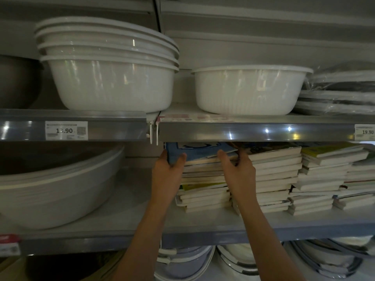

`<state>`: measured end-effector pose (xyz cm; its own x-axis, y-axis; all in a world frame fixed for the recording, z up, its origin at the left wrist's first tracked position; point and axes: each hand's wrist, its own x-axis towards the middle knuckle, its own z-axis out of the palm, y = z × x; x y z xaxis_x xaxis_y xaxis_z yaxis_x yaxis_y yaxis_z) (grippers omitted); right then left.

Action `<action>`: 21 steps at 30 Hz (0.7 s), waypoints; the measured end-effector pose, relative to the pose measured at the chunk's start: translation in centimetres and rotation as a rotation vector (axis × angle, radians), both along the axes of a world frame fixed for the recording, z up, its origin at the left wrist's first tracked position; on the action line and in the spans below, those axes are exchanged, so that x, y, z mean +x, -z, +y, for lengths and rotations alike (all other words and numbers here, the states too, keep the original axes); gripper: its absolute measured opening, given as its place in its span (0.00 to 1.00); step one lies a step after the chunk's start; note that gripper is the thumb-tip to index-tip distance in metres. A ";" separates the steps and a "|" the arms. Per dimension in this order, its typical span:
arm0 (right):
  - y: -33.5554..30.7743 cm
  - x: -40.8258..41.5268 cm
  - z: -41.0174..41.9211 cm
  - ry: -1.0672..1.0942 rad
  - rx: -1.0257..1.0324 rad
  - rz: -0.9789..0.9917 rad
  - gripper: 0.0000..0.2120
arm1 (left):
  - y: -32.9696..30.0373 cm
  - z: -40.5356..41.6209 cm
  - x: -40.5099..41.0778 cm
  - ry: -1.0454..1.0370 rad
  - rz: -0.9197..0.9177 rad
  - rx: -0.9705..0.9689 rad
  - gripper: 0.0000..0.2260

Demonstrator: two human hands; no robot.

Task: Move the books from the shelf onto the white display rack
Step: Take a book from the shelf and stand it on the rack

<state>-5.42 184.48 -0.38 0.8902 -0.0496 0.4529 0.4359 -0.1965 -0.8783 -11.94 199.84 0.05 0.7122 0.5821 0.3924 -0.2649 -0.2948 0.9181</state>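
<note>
Several stacks of paperback books (274,175) lie flat on the middle shelf (203,224), pages facing me. On the leftmost stack sits a blue-covered book (198,151), its near edge lifted. My left hand (170,171) grips its left corner, thumb on the cover. My right hand (237,169) holds the right side of the same top books, thumb on top and fingers curled round the edge between two stacks. The white display rack is not in view.
White plastic basins (109,78) and a single basin (249,92) stand on the upper shelf, whose front rail (253,131) hangs low just above the books. A large basin stack (54,189) fills the shelf's left half. More basins (223,260) sit below.
</note>
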 end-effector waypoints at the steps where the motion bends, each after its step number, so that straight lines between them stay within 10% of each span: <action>1: 0.0 -0.1 0.1 0.011 -0.001 0.009 0.25 | 0.1 -0.2 0.0 -0.003 -0.008 -0.011 0.09; 21: 1.7 -6.2 -2.2 -0.038 0.302 0.082 0.12 | 2.1 -1.5 -5.8 0.161 -0.069 -0.226 0.15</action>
